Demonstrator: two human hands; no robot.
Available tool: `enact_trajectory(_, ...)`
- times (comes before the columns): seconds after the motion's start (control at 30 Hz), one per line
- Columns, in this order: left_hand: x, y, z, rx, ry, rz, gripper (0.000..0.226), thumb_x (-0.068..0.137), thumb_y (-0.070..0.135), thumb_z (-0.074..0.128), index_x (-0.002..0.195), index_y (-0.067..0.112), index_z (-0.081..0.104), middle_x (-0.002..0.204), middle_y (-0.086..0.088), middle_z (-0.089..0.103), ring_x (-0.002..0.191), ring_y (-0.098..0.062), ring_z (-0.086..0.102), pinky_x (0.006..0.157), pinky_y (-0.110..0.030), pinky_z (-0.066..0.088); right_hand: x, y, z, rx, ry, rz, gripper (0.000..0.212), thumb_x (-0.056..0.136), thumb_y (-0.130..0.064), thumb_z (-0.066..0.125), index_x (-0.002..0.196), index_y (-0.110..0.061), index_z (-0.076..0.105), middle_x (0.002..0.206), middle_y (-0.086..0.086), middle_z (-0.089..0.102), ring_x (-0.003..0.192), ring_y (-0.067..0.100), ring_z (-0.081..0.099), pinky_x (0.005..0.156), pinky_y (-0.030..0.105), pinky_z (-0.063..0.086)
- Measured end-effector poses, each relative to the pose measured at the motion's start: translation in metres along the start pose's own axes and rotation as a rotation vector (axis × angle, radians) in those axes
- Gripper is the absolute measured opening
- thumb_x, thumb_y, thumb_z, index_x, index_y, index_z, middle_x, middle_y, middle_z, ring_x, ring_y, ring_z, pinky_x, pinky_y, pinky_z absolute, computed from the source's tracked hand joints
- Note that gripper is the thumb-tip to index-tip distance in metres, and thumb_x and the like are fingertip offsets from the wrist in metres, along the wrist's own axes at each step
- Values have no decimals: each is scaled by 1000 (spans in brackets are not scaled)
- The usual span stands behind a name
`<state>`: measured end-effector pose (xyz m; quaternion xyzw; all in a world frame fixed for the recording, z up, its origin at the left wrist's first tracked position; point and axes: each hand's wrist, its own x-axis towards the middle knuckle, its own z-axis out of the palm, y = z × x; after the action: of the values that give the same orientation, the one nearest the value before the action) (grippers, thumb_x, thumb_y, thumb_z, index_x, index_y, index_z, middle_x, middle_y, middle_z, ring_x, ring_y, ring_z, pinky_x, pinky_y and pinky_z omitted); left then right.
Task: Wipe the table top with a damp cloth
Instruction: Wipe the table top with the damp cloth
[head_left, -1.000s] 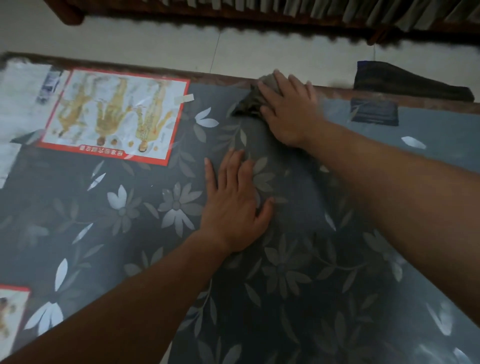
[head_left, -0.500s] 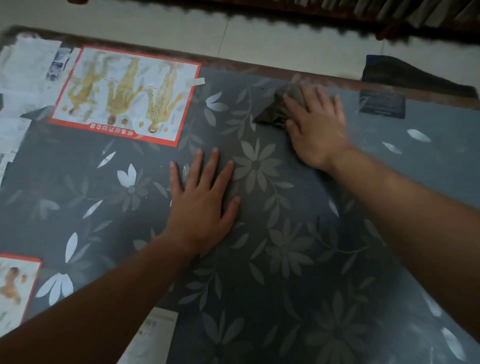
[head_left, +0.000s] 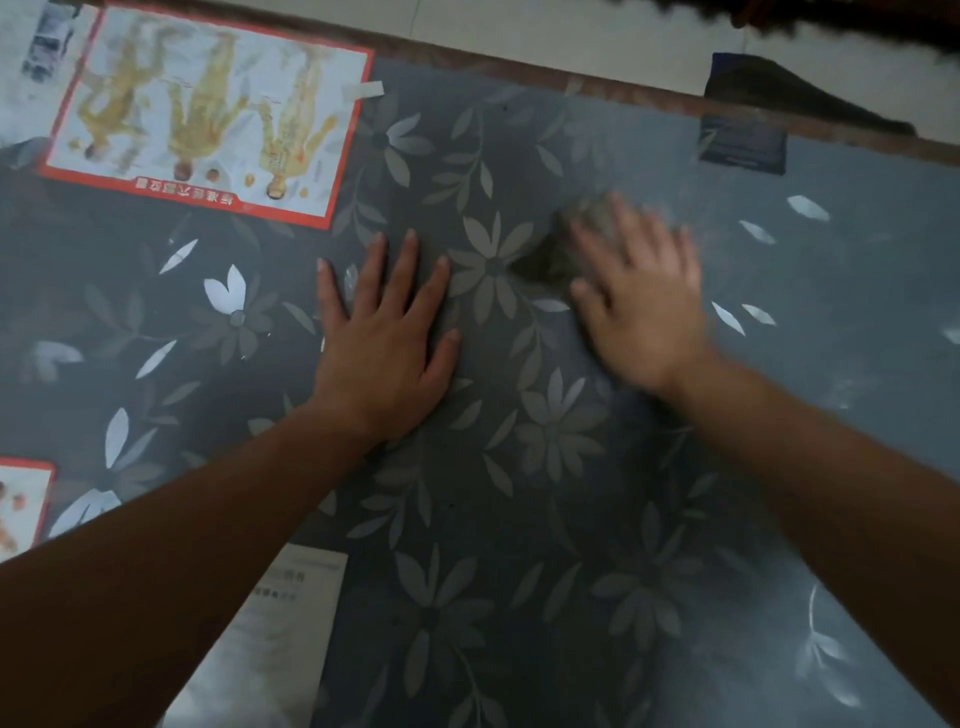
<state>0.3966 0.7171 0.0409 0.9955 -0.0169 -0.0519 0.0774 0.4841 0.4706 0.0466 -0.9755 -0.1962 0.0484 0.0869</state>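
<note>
Table top (head_left: 857, 291): grey-blue surface with a pale flower-and-leaf pattern; brown wooden edge along the far side.
Left hand (head_left: 382, 343): lies flat on the table top, palm down, fingers spread apart, holding nothing; just left of the cloth.
Right hand (head_left: 641, 306): motion-blurred; pressed palm down on the cloth, fingers extended and slightly apart, not curled around it.
Cloth (head_left: 550, 260): dark, bunched, blurred; on the table top under the right hand's fingers, its left part showing beside a large pale flower.
Red-bordered chart (head_left: 208, 109): far left of the cloth, flat on the table; three yellow body figures; a red band of white characters, upside down, not readable.
Dark card (head_left: 740, 145): beyond and right of the cloth, near the table's far edge; text illegible.
White paper (head_left: 265, 639): near side, left of the cloth, partly under the left forearm; faint print, unreadable.
</note>
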Motion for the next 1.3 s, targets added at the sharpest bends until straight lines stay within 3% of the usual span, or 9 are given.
enact_trajectory(0.07, 0, -1, 1, -4, 6, 3, 70, 97, 53, 26, 160, 23, 22, 170, -7, 10, 157, -33, 2, 118, -70, -1, -46, -24, 9, -15, 3, -172, 55, 99, -47, 36, 152, -34, 35, 166, 6, 23, 151, 35, 21, 121, 59, 14)
enact_trajectory(0.17, 0, -2, 2, -14, 8, 9, 69, 98, 54, 25, 160, 24, 21, 170, -7, 9, 157, -32, 1, 119, -70, -2, -78, -27, 10, -48, -86, -307, 52, 102, -46, 33, 152, -32, 37, 165, 4, 25, 151, 32, 22, 122, 56, 12)
enact_trajectory(0.37, 2, -5, 8, -31, 9, 14, 70, 96, 57, 22, 160, 27, 16, 171, -6, 5, 157, -31, -3, 119, -70, -5, -32, -20, 1, 72, 10, 256, 54, 103, -45, 35, 155, -38, 27, 169, -1, 11, 155, 28, 6, 123, 52, -4)
enact_trajectory(0.53, 1, -8, 7, -82, 27, 60, 61, 96, 54, 29, 154, 36, 29, 170, -7, 11, 157, -30, 2, 116, -73, -6, -115, -82, 20, 45, -11, -2, 52, 101, -42, 35, 152, -32, 37, 167, -1, 20, 153, 30, 17, 123, 54, 7)
enact_trajectory(0.6, -1, -10, 7, -111, 55, 87, 57, 95, 53, 33, 149, 38, 36, 167, -7, 18, 155, -28, 8, 116, -74, -6, -120, -73, 18, 48, -68, -30, 52, 102, -41, 37, 153, -33, 36, 167, -2, 18, 154, 28, 14, 123, 53, 4)
enact_trajectory(0.8, 0, -12, 9, -131, 84, 103, 59, 89, 53, 34, 145, 39, 44, 161, -9, 29, 154, -28, 14, 114, -76, -6, -73, -45, 9, 109, 20, 389, 51, 105, -43, 33, 155, -42, 24, 169, -7, 6, 155, 24, 2, 124, 49, -5)
enact_trajectory(1.03, -16, -19, -9, -117, -52, 201, 66, 86, 54, 35, 150, 35, 40, 167, -9, 20, 157, -31, 1, 115, -72, -13, -158, -90, 20, 60, -82, 46, 53, 101, -44, 32, 154, -35, 32, 167, -4, 17, 154, 27, 12, 124, 54, 5)
enact_trajectory(1.2, -88, -32, -14, -131, -32, 231, 58, 93, 49, 32, 147, 31, 45, 166, -12, 23, 156, -32, 6, 118, -70, -7, -135, -62, 13, 150, 11, 376, 50, 105, -40, 38, 154, -39, 31, 168, -4, 14, 155, 24, 8, 124, 49, -1)
enact_trajectory(1.3, -123, -47, -11, -93, -49, 260, 56, 97, 50, 30, 148, 32, 44, 165, -13, 25, 156, -33, 8, 118, -70, -5, -159, -87, 18, 151, 48, 418, 53, 102, -45, 30, 154, -37, 32, 168, -4, 15, 154, 24, 10, 124, 51, 3)
